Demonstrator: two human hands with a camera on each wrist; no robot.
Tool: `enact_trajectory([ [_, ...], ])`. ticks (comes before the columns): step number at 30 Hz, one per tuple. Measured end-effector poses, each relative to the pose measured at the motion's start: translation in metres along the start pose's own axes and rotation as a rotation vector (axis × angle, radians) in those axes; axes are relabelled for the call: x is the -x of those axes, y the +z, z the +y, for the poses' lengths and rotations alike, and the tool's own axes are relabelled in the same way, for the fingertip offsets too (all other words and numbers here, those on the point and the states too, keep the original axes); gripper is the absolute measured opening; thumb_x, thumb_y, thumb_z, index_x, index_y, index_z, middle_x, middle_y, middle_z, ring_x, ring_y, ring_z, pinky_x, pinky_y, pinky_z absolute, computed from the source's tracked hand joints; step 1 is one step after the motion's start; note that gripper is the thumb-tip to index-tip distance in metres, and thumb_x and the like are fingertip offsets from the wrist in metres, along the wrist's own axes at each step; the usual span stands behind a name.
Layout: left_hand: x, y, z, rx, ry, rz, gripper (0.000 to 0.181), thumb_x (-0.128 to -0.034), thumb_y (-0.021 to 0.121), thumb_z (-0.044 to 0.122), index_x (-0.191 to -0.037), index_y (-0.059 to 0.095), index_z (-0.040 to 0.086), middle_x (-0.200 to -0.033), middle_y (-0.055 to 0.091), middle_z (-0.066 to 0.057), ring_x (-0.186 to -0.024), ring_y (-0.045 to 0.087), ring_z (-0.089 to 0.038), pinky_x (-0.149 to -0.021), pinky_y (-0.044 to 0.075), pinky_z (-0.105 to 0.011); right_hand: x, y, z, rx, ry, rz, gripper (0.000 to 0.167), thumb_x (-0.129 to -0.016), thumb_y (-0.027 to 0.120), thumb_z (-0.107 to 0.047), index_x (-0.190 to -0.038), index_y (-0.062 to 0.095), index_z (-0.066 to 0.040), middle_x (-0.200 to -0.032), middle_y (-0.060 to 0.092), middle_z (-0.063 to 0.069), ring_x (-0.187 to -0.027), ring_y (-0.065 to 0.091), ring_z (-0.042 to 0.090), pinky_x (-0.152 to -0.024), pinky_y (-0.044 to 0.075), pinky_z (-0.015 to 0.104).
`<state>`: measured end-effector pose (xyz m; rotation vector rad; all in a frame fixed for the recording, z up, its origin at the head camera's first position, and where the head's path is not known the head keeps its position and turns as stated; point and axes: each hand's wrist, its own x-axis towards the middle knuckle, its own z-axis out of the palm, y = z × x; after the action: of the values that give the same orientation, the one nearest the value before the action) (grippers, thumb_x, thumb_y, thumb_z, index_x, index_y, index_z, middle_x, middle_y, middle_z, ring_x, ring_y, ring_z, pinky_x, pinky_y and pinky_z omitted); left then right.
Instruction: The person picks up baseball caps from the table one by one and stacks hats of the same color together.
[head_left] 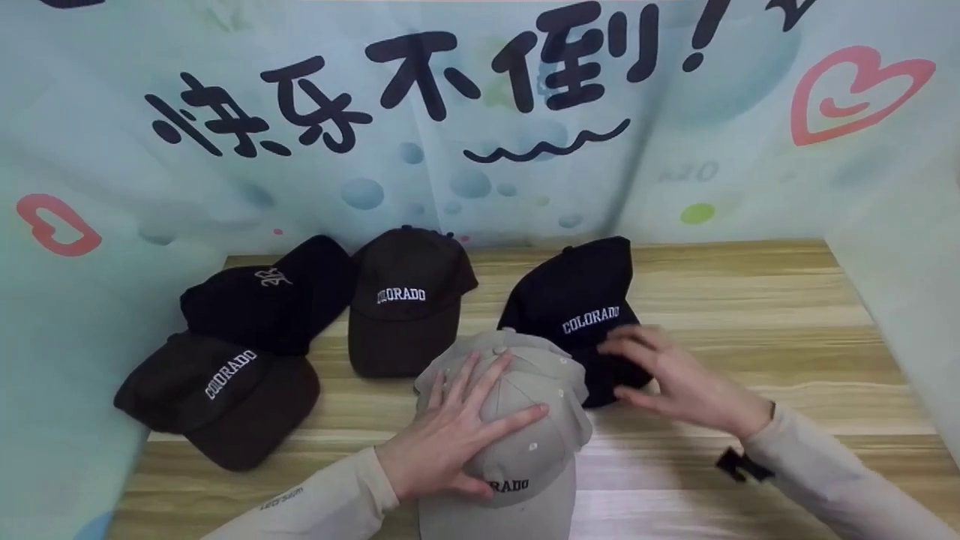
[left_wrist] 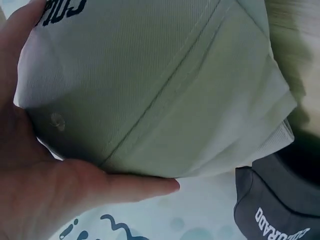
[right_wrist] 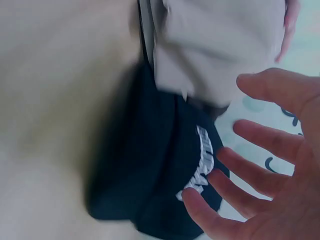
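Note:
Light grey caps (head_left: 525, 442), which look stacked, lie at the front centre of the table. My left hand (head_left: 446, 442) rests on their crown with fingers spread; in the left wrist view the hand (left_wrist: 60, 185) lies along the grey fabric (left_wrist: 165, 90). A black cap (head_left: 574, 292) lettered COLORADO sits behind and right of them, partly covered by the grey ones. Over its brim is my right hand (head_left: 682, 382), fingers apart. The right wrist view has this hand (right_wrist: 270, 165) beside the black cap (right_wrist: 155, 150); whether it touches is unclear.
A dark brown cap (head_left: 405, 300) stands at the back centre. At the left, a black cap (head_left: 255, 300) overlaps another brown cap (head_left: 217, 390). A printed cloth (head_left: 420, 172) hangs behind the wooden table (head_left: 750, 300). Something small and black (head_left: 744, 465) is by the right sleeve.

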<state>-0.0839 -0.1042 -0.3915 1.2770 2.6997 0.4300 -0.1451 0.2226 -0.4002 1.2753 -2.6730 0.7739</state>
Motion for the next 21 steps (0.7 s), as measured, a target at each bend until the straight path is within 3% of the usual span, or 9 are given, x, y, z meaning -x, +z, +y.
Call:
enact_trajectory([
  [3, -0.002, 0.001, 0.000, -0.005, -0.014, 0.003, 0.110, -0.0642, 0.085, 0.051, -0.153, 0.021, 0.039, -0.158, -0.003, -0.020, -0.136, 0.007, -0.056, -0.088, 0.026, -0.078, -0.020, -0.009, 0.010, 0.045, 0.013, 0.008, 0.056, -0.077, 0.080, -0.012, -0.127, 0.057, 0.000, -0.129, 0.050, 0.024, -0.120, 0.045, 0.039, -0.095, 0.041, 0.055],
  [8, 0.002, 0.000, 0.003, -0.030, 0.000, 0.044, 0.109, -0.0660, 0.084, 0.052, -0.153, 0.020, 0.036, -0.158, -0.001, -0.021, -0.137, 0.009, -0.055, -0.091, 0.026, -0.076, -0.047, -0.027, 0.028, 0.150, 0.046, -0.048, 0.070, -0.076, 0.082, -0.019, -0.136, 0.049, -0.005, -0.136, 0.043, 0.026, -0.123, 0.041, 0.045, -0.091, 0.038, 0.065],
  [15, 0.031, 0.001, 0.001, -0.060, 0.040, 0.190, 0.116, -0.0603, 0.089, 0.046, -0.153, 0.023, 0.027, -0.157, 0.004, -0.024, -0.136, 0.014, -0.055, -0.093, 0.024, -0.076, -0.071, -0.028, 0.052, 0.173, 0.041, -0.116, 0.091, -0.068, 0.088, -0.026, -0.144, 0.040, -0.011, -0.146, 0.031, 0.024, -0.128, 0.027, 0.053, -0.095, 0.032, 0.067],
  [18, 0.045, 0.004, 0.000, -0.044, -0.005, 0.163, 0.125, -0.0547, 0.092, 0.046, -0.155, 0.019, 0.025, -0.157, 0.002, -0.023, -0.136, 0.014, -0.056, -0.092, 0.025, -0.076, -0.080, -0.019, 0.062, 0.179, 0.053, -0.146, 0.100, -0.063, 0.091, -0.029, -0.146, 0.037, -0.013, -0.148, 0.027, 0.025, -0.129, 0.020, 0.060, -0.098, 0.024, 0.071],
  [21, 0.057, 0.006, 0.001, 0.006, -0.062, 0.115, 0.133, -0.0509, 0.094, 0.044, -0.156, 0.014, 0.024, -0.158, -0.003, -0.022, -0.136, 0.012, -0.056, -0.089, 0.027, -0.077, -0.086, -0.007, 0.070, 0.166, 0.038, -0.169, 0.101, -0.062, 0.091, -0.030, -0.146, 0.037, -0.010, -0.147, 0.029, 0.027, -0.130, 0.022, 0.057, -0.103, 0.017, 0.069],
])
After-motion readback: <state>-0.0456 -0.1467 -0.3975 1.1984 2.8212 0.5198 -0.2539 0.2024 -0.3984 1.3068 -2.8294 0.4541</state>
